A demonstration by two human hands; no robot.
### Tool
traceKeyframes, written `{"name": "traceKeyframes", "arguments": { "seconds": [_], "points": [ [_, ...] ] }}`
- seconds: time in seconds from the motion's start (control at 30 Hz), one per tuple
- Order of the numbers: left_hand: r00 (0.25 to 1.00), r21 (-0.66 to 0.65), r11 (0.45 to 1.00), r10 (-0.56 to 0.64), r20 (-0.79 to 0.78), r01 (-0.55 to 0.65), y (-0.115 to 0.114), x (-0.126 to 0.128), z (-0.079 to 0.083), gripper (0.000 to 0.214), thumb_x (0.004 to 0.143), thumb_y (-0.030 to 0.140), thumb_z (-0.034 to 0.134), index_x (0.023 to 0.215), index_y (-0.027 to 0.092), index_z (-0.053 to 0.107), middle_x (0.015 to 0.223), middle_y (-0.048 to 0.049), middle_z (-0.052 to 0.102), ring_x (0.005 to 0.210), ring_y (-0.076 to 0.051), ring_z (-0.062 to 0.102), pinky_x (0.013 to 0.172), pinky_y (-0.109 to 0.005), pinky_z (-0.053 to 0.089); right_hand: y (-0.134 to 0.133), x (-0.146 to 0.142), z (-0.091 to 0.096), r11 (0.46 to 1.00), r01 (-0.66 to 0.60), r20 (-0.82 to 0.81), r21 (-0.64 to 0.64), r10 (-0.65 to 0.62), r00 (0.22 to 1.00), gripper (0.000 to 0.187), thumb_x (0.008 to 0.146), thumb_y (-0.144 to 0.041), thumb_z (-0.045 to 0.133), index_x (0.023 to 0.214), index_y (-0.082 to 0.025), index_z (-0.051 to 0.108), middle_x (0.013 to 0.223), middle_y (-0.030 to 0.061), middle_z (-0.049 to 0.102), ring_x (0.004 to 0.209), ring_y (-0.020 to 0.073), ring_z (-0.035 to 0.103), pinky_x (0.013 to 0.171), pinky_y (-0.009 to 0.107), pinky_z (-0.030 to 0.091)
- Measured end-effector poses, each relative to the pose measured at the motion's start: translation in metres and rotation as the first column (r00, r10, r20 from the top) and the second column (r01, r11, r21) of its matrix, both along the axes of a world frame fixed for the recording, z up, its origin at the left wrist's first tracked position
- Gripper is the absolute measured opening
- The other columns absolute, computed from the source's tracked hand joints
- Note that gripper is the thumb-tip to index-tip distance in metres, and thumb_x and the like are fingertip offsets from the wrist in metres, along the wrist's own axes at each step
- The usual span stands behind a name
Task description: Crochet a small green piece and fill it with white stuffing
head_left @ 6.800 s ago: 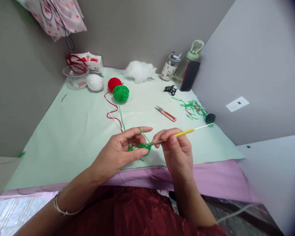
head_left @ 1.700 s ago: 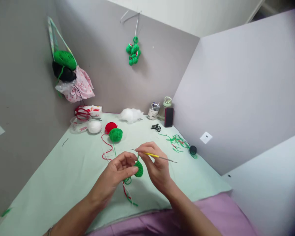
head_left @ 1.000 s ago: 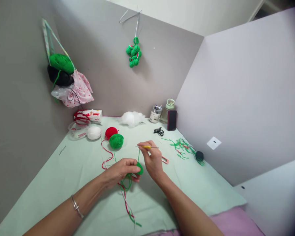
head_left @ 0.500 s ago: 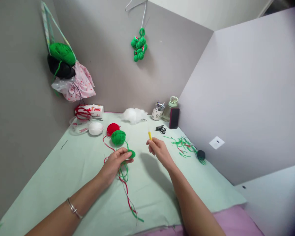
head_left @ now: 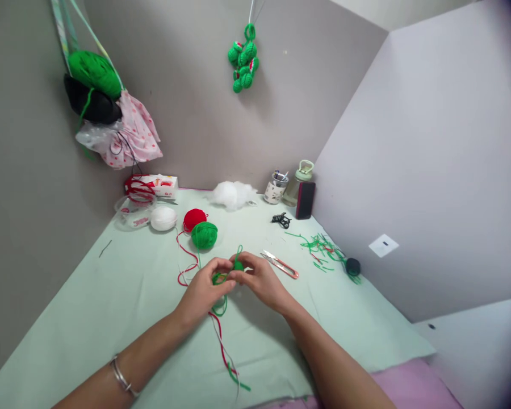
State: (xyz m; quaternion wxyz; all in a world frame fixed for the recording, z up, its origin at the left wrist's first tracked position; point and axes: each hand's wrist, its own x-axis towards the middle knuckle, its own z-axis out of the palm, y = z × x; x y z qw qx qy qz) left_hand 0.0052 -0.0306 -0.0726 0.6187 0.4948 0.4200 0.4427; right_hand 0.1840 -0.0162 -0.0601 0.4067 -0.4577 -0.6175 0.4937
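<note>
A small green crocheted piece (head_left: 238, 266) is pinched between my two hands, mostly hidden by the fingers, with a yarn loop (head_left: 239, 250) standing up from it. My left hand (head_left: 210, 281) grips it from the left, with loose green yarn (head_left: 220, 304) hanging below. My right hand (head_left: 258, 276) holds it from the right, thumb and fingers closed. A bit of orange shows by the left fingers, too small to name. To the right of my right hand lie orange thread snips (head_left: 284, 267). Behind my hands sit a green yarn ball (head_left: 204, 235) and a red yarn ball (head_left: 195, 219).
White yarn ball (head_left: 163, 218) and clear plastic tub (head_left: 130, 218) stand back left. White stuffing (head_left: 234, 195), pen cup (head_left: 276, 188), bottle (head_left: 298, 180), phone (head_left: 305, 200) and black clip (head_left: 281, 220) line the back. Green yarn scraps (head_left: 319, 247) lie right. Red yarn (head_left: 220, 335) trails in front.
My right hand has moved left to meet my left hand at the green piece. The slim yellow tool no longer shows in it. The snips now lie visible on the table.
</note>
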Motion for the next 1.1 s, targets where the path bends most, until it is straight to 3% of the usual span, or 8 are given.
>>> {"name": "traceKeyframes", "arguments": {
  "seconds": [0.1,0.23,0.4,0.6,0.73,0.8,0.87,1.1],
  "points": [
    [0.996,-0.032,0.999,-0.002,0.086,0.005,0.007,-0.009,0.009,0.037,0.077,0.035,0.086,0.106,0.022,0.068,0.124,-0.0082,0.072,0.126,-0.027,0.065,0.104,-0.036,0.053,0.008,0.007,-0.004,0.996,0.069,-0.109,-0.055,-0.075,0.991,0.022,0.077,-0.035,0.085,0.091,-0.020,0.077,0.070,-0.0029,0.069,0.064,0.0136,0.059,0.065,0.028,0.048],
    [0.969,-0.118,0.993,0.037,0.243,-0.008,0.026,-0.035,0.021,0.033,0.077,0.037,0.087,0.100,0.019,0.073,0.118,-0.0086,0.073,0.115,-0.023,0.069,0.098,-0.032,0.058,0.015,0.016,-0.002,0.983,0.096,-0.255,-0.156,-0.134,0.958,0.030,0.077,-0.045,0.087,0.091,-0.019,0.077,0.077,0.0008,0.073,0.065,0.0126,0.060,0.066,0.028,0.049],
    [0.988,-0.110,0.988,0.122,0.096,-0.111,0.049,-0.066,0.021,0.034,0.072,0.042,0.088,0.088,0.016,0.072,0.078,-0.0010,0.064,0.061,-0.009,0.051,0.047,-0.018,0.036,0.016,0.019,0.002,0.962,0.098,-0.395,-0.256,-0.196,0.897,0.037,0.075,-0.047,0.091,0.097,-0.021,0.077,0.083,0.0019,0.074,0.064,0.0105,0.058,0.062,0.026,0.049],
    [0.925,0.040,0.934,0.357,-0.131,-0.355,0.060,-0.088,0.010,0.030,0.082,0.047,0.077,0.085,0.019,0.071,0.059,0.0075,0.037,0.054,-0.010,0.030,0.050,-0.023,0.024,0.021,0.025,0.000,0.939,0.167,-0.469,-0.299,-0.297,0.832,0.036,0.075,-0.049,0.092,0.083,-0.019,0.076,0.077,0.0018,0.071,0.060,0.0091,0.055,0.056,0.022,0.046],
    [0.694,0.322,0.783,0.621,-0.364,-0.532,0.065,-0.104,0.003,0.016,0.085,0.035,0.076,0.082,0.023,0.066,0.064,0.0045,0.045,0.061,-0.015,0.037,0.059,-0.028,0.027,0.022,0.029,0.002,0.923,0.239,-0.493,-0.302,-0.366,0.790,0.033,0.074,-0.046,0.093,0.083,-0.020,0.076,0.079,0.0007,0.070,0.063,0.0090,0.055,0.056,0.020,0.047],
    [0.468,0.588,0.656,0.753,-0.462,-0.474,0.065,-0.106,0.001,0.012,0.088,0.030,0.070,0.082,0.024,0.064,0.071,0.0010,0.053,0.070,-0.019,0.047,0.067,-0.032,0.033,0.021,0.028,0.002,0.916,0.245,-0.486,-0.316,-0.378,0.788,0.033,0.073,-0.046,0.093,0.082,-0.019,0.076,0.079,0.0017,0.070,0.063,0.0098,0.056,0.055,0.020,0.048],
    [0.381,0.724,0.595,0.796,-0.470,-0.348,0.063,-0.101,0.000,0.010,0.092,0.030,0.065,0.084,0.024,0.064,0.085,-0.0043,0.066,0.089,-0.026,0.058,0.082,-0.038,0.039,0.019,0.025,0.003,0.917,0.204,-0.473,-0.343,-0.356,0.806,0.033,0.074,-0.047,0.092,0.081,-0.018,0.077,0.077,0.0028,0.070,0.063,0.0108,0.057,0.054,0.021,0.048],
    [0.754,0.641,0.763,0.465,-0.463,-0.077,0.036,-0.050,0.002,0.031,0.095,0.016,0.052,0.115,0.027,0.073,0.117,-0.0072,0.075,0.114,-0.030,0.062,0.102,-0.043,0.046,0.010,0.019,0.005,0.927,0.070,-0.488,-0.369,-0.257,0.834,0.032,0.079,-0.047,0.090,0.080,-0.018,0.077,0.072,0.0022,0.070,0.059,0.0102,0.057,0.055,0.021,0.049]
  ]
}}
